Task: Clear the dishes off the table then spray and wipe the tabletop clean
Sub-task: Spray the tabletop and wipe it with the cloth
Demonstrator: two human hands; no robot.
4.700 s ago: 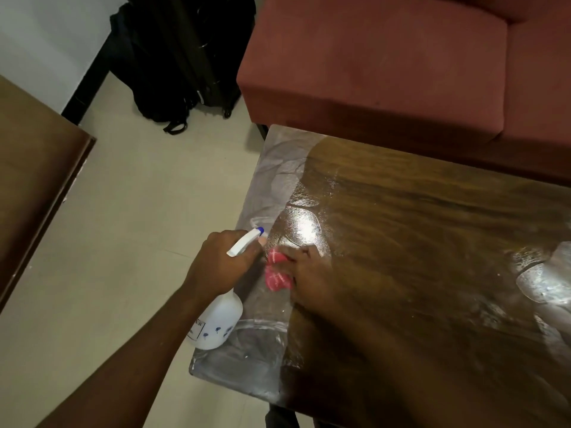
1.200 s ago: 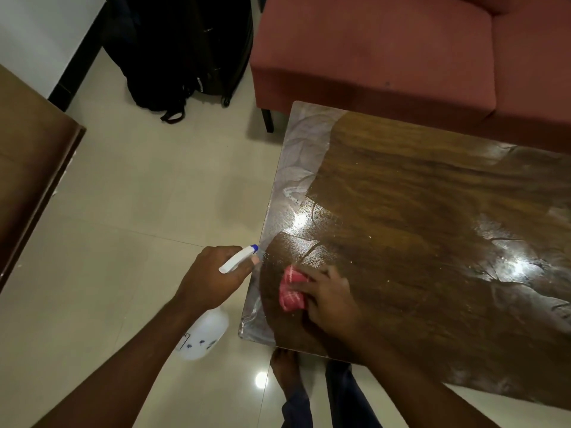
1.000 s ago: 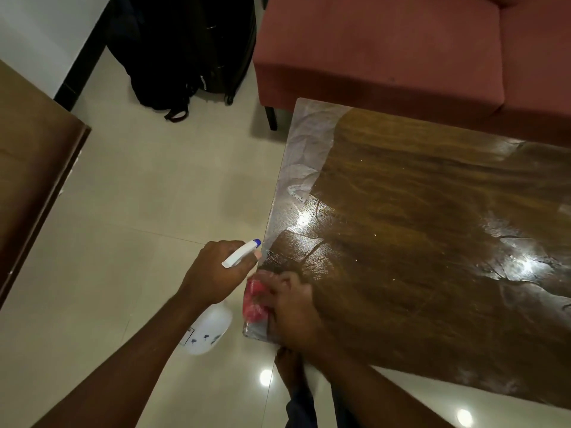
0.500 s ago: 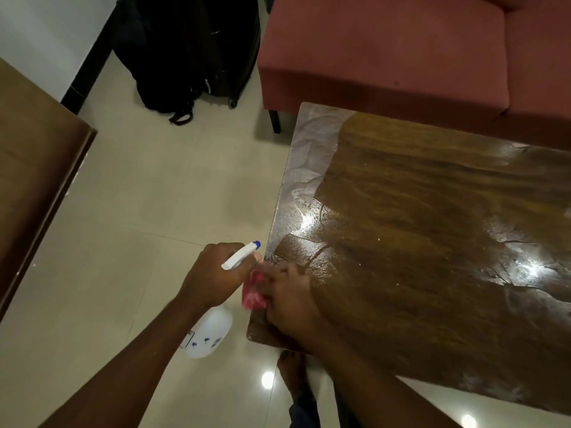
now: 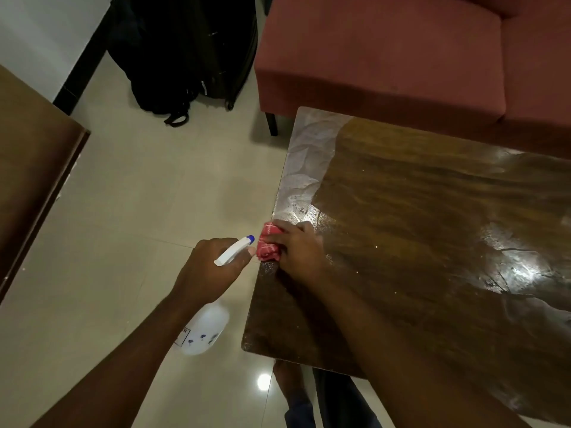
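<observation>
A dark wooden tabletop (image 5: 432, 242) under a glossy film fills the right side, with wet streaks and small specks on it. My right hand (image 5: 298, 251) grips a bunched red checked cloth (image 5: 268, 244) at the table's left edge. Just left of that edge, off the table, my left hand (image 5: 210, 270) grips the head of a white spray bottle (image 5: 202, 330) with a blue-tipped nozzle. The bottle's body hangs below my fist over the floor. No dishes are in view on the table.
A red sofa (image 5: 386, 57) stands close behind the table's far edge. Black bags (image 5: 185, 54) lie on the beige tiled floor at the back left. Another brown wooden surface (image 5: 31, 168) juts in at the left. My foot (image 5: 287, 375) shows below the table's near corner.
My right hand has slid the cloth from the near left corner further along the table's left edge. The left hand with the bottle has stayed beside the edge.
</observation>
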